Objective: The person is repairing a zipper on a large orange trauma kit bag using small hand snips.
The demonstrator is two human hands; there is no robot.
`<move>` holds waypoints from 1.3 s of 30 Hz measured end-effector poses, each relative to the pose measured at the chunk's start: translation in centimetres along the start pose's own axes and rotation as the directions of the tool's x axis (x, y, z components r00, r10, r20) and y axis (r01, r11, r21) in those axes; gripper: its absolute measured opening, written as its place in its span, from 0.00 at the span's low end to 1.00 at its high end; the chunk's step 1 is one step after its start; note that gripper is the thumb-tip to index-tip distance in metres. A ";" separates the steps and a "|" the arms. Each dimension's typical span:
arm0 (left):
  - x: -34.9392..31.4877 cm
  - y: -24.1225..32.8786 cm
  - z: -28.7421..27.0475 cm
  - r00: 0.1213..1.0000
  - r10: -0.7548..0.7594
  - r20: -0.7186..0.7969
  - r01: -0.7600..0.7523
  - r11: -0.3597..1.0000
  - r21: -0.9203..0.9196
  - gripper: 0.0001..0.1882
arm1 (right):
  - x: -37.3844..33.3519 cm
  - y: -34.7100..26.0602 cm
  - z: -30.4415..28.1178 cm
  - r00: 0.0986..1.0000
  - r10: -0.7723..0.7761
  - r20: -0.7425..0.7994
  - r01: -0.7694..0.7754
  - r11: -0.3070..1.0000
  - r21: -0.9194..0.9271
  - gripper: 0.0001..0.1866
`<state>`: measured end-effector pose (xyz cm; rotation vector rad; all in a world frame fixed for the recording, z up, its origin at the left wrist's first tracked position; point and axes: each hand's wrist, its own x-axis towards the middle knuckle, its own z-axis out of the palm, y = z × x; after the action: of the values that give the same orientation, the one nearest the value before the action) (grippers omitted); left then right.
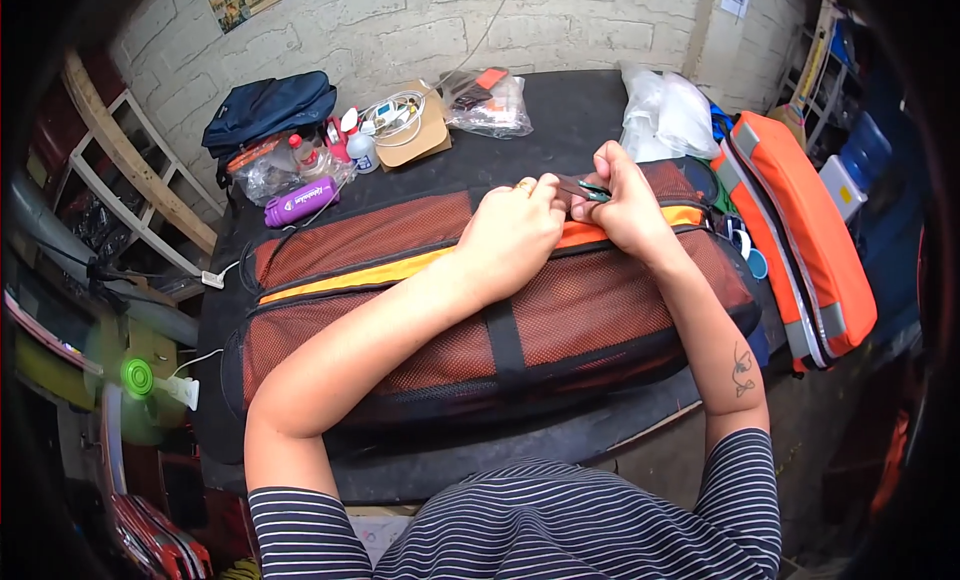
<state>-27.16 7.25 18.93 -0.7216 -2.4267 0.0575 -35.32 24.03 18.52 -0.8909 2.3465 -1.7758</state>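
A long black bag with red-brown mesh panels lies across the table in front of me. A yellow-orange strip runs along its top. My left hand is closed above the bag, pinching one end of a short dark brown strap. Close beside it, my right hand is closed around a small dark green and metallic piece against the strap's other end. Fingers partly hide that piece, so its exact kind cannot be made out.
Behind the bag on the black table are a purple bottle, a navy bag, a cardboard piece with white cable and clear plastic bags. An orange padded bag stands at right; a green fan is at left.
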 end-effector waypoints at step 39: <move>-2.8 -6.6 -2.0 0.769 -0.262 0.584 0.639 0.272 -0.720 0.11 | 0.5 -3.1 -0.4 0.918 -0.254 0.304 0.335 0.907 -0.254 0.12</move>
<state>-27.32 -0.09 20.42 -0.3328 -2.8049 -1.6602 -34.68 23.62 21.57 -1.5012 2.4381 -1.2831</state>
